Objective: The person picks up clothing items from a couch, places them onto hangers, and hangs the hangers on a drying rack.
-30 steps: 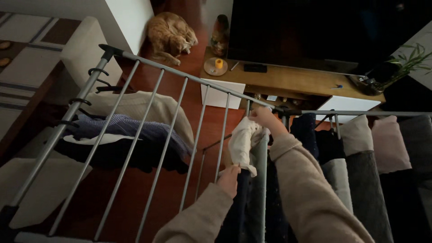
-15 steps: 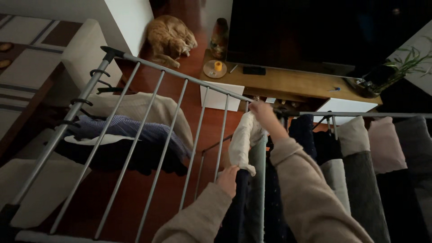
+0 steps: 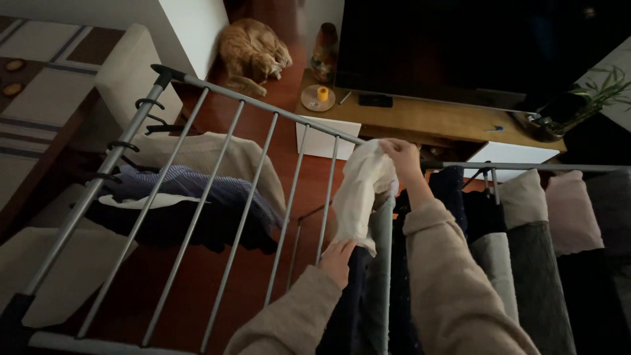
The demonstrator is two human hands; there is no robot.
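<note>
A small, soft white cloth was held up over the grey metal drying rack, near the middle where its side wing joins the flat top. The top edge of the cloth was pinched by the fingers of the right hand, which were closed tight on it so that the cloth hung down long. The bottom edge was gripped by the left hand, with its fingers curled around the cloth; in this way the cloth was kept stretched between the two hands, probably so that it could be seen and handled without bunching up. Both arms were covered by beige sleeves.

Dark and grey clothes were draped over the rack bars beside the hands. A cream jumper and a blue striped top were hung lower down on the left. A ginger cat was curled up on the red-brown wooden floor, well apart from the rack. A yellow candle was set on a low wooden stand.
</note>
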